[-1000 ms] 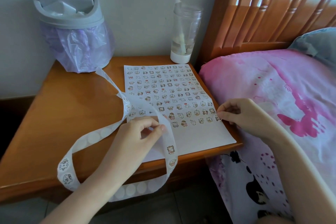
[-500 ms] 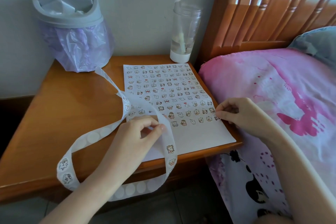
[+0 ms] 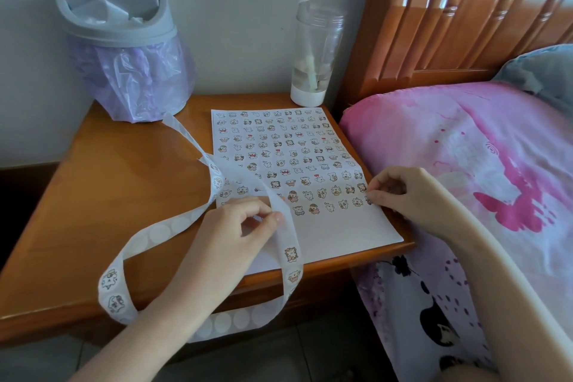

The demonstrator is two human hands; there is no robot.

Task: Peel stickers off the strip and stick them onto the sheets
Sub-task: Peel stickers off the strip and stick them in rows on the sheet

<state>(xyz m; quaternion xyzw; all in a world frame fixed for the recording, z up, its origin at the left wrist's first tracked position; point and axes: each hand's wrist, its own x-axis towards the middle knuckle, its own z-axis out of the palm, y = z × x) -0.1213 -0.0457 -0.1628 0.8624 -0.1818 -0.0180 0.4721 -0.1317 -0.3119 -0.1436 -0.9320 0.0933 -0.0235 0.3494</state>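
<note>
A pink bedspread printed with butterflies (image 3: 465, 149) is covering the right side, with a slatted orange-brown wooden headboard (image 3: 449, 9) standing at its far end. A glossy orange-brown wooden bedside table (image 3: 108, 195) is filling the left and middle. At its far left corner a grey swing-lid bin lined with a lilac plastic bag (image 3: 124, 49) is sitting against the wall.

A white paper sheet (image 3: 341, 232) is lying flat along the table's right side, its near edge reaching the table's near edge, and rows of small cartoon stickers (image 3: 279, 146) are covering all but its near part. A long white backing strip (image 3: 161, 229) is trailing from beside the bin across the sheet's left edge, looping over the table's near edge and rising again. Some stickers are sitting on it among bare round patches.

A clear plastic bottle with a white base and straw (image 3: 316, 49) is standing just beyond the sheet's far edge.

The left hand (image 3: 229, 236) is hovering over the sheet's near left part, nipping the strip between thumb and forefinger. The right hand (image 3: 403, 195) is resting at the sheet's right edge with fingers curled, its tips meeting on the last sticker (image 3: 369, 200) of the nearest row; whether it is pinching or only pressing it, I cannot tell
</note>
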